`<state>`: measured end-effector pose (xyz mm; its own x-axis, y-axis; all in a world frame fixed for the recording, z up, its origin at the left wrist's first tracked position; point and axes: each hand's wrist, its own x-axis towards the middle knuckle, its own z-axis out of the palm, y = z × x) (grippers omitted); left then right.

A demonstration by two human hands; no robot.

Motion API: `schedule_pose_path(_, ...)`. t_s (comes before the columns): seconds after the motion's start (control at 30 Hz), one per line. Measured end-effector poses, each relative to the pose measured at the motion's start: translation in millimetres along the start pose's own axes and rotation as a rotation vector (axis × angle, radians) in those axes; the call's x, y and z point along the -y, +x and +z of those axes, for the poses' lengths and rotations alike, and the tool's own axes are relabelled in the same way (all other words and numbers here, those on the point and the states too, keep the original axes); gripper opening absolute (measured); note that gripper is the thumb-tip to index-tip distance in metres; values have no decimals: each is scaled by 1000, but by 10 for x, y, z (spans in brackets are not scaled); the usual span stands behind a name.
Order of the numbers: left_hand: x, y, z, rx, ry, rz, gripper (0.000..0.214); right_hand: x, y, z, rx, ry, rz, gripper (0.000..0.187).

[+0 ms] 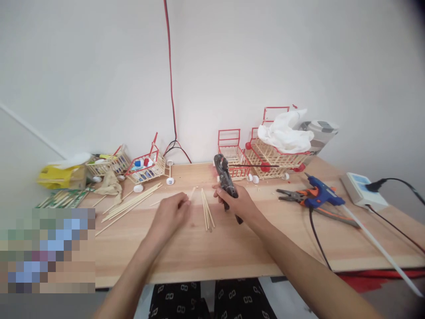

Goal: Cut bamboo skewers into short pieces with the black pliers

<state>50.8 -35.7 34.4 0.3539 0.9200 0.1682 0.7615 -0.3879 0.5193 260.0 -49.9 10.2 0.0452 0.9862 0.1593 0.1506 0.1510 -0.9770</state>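
My right hand is closed around the handles of dark cutting pliers, whose jaws point up and away from me. My left hand rests on the wooden table with its fingers curled, the fingertips at a short wooden stick. Between the two hands lies a small bundle of thin wooden sticks. Whether the left fingers actually pinch the short stick is hard to make out.
More long sticks lie to the left. Small stick-built carts with red frames stand along the wall. A blue glue gun, orange-handled pliers and a power strip sit at the right.
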Motion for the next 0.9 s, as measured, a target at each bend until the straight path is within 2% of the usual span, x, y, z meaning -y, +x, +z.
schedule_pose_path(0.1,232,8,-208,-56,450,-89,21,1,23,-14,-13,69,48,37)
schedule_pose_path(0.23,385,29,-179,73,643,-118,21,0,48,-31,2,99,49,37)
schedule_pose_path(0.37,424,16,-105,79,631,-98,21,3,60,-45,16,165,72,38)
schedule_pose_path(0.57,653,-76,-328,-51,519,-155,21,-10,41,-51,17,80,4,34)
schedule_pose_path(0.67,786,-113,-376,-25,555,-200,20,-35,47,-54,40,27,-7,34)
schedule_pose_path(0.8,858,-133,-352,17,601,-198,16,-43,77,-72,101,67,71,37)
schedule_pose_path(0.9,792,-143,-374,-84,501,-203,16,-25,75,-74,84,96,137,43)
